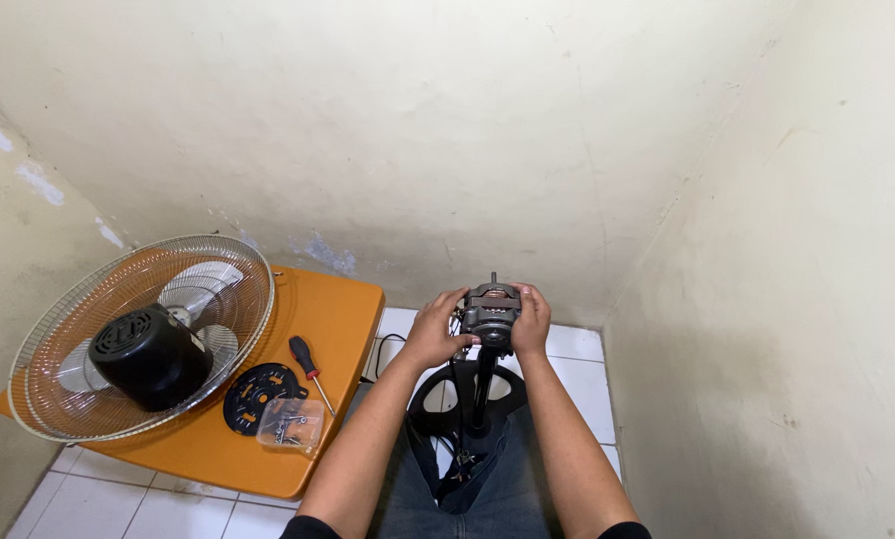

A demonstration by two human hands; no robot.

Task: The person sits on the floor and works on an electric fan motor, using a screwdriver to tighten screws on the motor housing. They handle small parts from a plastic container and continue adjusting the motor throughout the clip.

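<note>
Both hands are being kept closed around the fan motor (490,315), the left hand (436,331) on its left side and the right hand (531,321) on its right, atop the black stand pole (483,384) over the lap. Farther left, a screwdriver (309,369), a clear bag of screws (290,423), a black round plate (255,395) and a wire fan guard (118,339) are being carried by the orange tabletop (338,309)

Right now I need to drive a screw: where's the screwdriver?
On the orange table, left of both hands, the screwdriver lies between the black disc and the table's right edge.
</note>
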